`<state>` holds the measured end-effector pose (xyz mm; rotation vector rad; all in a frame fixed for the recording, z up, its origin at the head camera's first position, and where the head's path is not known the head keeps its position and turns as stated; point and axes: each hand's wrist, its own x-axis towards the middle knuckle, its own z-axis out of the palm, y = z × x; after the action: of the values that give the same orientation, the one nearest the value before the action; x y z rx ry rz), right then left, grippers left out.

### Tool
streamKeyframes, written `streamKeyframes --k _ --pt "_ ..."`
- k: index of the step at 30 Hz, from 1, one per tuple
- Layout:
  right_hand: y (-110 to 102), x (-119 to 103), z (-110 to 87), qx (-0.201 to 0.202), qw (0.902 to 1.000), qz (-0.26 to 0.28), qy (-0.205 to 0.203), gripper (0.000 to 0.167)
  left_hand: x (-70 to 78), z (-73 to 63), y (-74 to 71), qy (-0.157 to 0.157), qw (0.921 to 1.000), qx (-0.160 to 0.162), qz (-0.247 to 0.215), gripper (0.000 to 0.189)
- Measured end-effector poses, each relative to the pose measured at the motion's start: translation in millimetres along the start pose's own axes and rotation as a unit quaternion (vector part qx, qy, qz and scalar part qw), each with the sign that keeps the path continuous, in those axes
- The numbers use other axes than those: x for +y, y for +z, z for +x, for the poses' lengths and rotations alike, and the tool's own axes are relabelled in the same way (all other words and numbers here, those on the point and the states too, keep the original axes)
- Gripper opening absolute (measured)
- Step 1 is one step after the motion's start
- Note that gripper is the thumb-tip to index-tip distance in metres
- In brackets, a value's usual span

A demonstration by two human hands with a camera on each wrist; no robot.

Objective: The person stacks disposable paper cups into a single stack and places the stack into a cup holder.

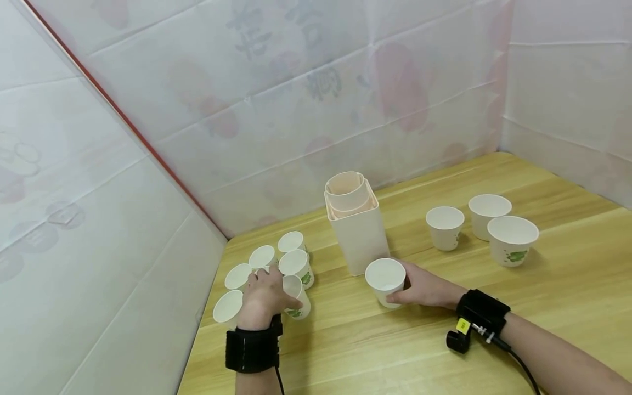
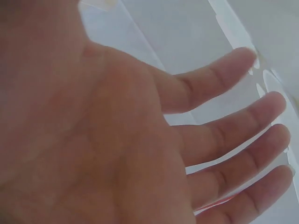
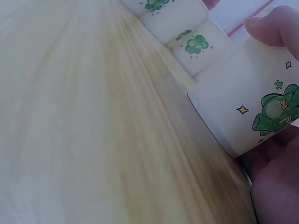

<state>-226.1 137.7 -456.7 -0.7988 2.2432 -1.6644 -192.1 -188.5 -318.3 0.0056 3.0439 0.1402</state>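
My right hand grips a white paper cup from its right side, thumb in front. In the right wrist view this upright cup shows a green bear print, and its base is at or just above the wooden table. My left hand is over a cluster of similar cups at the left, its thumb next to the nearest cup. The left wrist view shows the left palm with fingers extended and slightly spread, holding nothing. Whether its fingertips touch any rim is hidden.
A tall white square container with a round tube inside stands behind the gripped cup. Towards the right are three more cups, including a front one. White sheeted walls border the wooden table at left and back.
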Motion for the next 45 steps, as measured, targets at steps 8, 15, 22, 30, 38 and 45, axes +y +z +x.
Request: streamKeyframes --k 8,15,22,30,38,45 --pt "0.8 -1.5 0.5 -0.008 1.0 0.0 0.003 0.075 -2.3 -1.6 0.2 -0.001 0.9999 0.008 0.014 0.072" --pt "1.5 -1.5 1.1 -0.009 0.9999 0.006 0.007 0.076 -1.6 -2.1 0.9 -0.006 0.9998 0.004 0.017 0.067" --pt "0.7 -0.6 1.1 -0.008 0.9999 0.006 0.007 0.076 -0.4 -3.9 0.4 0.001 1.0 0.0 -0.002 0.054" --pt "-0.1 -0.1 0.8 -0.005 1.0 0.007 0.002 0.076 1.5 -2.0 0.0 0.006 0.9996 0.02 0.018 0.068" --pt "-0.9 0.3 0.3 -0.002 1.0 0.005 -0.003 0.075 3.0 0.0 -0.1 -0.004 0.9997 0.011 0.021 0.073" --pt "-1.4 -0.8 -0.1 -0.004 1.0 0.005 0.003 0.077 9.1 -8.3 -4.7 0.032 0.9991 0.028 0.008 0.064"
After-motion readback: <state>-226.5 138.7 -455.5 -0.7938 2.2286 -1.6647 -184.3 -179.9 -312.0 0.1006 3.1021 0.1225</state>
